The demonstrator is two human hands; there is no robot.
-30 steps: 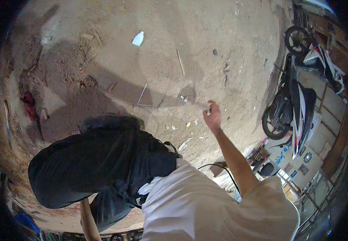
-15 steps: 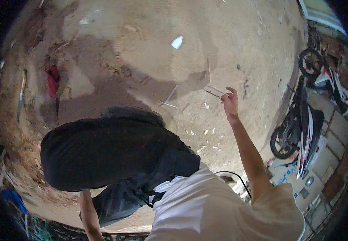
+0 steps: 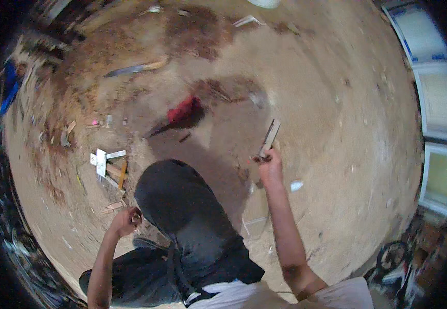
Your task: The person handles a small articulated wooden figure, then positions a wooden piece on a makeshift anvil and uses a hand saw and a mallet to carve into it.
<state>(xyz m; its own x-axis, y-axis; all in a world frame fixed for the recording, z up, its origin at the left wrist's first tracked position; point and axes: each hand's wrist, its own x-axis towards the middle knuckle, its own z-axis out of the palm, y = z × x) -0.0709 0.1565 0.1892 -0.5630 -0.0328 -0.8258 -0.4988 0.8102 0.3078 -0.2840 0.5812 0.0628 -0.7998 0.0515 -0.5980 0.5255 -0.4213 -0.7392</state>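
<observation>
My right hand (image 3: pixel 269 160) grips a flat, pale strip (image 3: pixel 272 135) with a dark edge, above the dirt floor. My left hand (image 3: pixel 126 221) is curled beside my dark-trousered knee (image 3: pixel 172 195); what is inside its fingers I cannot make out. Left of the knee lies a cluster of white strips (image 3: pixel 101 162) with a yellow bar (image 3: pixel 123 172). Farther forward on the floor are a red bundle (image 3: pixel 182 110) with a dark pointed piece and a long blade (image 3: pixel 125 70) with a pale handle. A small white container (image 3: pixel 296 185) lies right of my right arm.
Framed panes (image 3: pixel 440 172) stand along the right edge, with a motorcycle wheel (image 3: pixel 392 252) at lower right. Blue objects (image 3: pixel 9 90) and dark tangled items (image 3: pixel 14 232) line the left rim. Scraps and a dark patch of debris (image 3: pixel 192 31) are on the dirt.
The view has swung leftward, bringing the red bundle to the middle. My left hand has come out from behind the leg. My right hand has picked up the pale strip and moved with it.
</observation>
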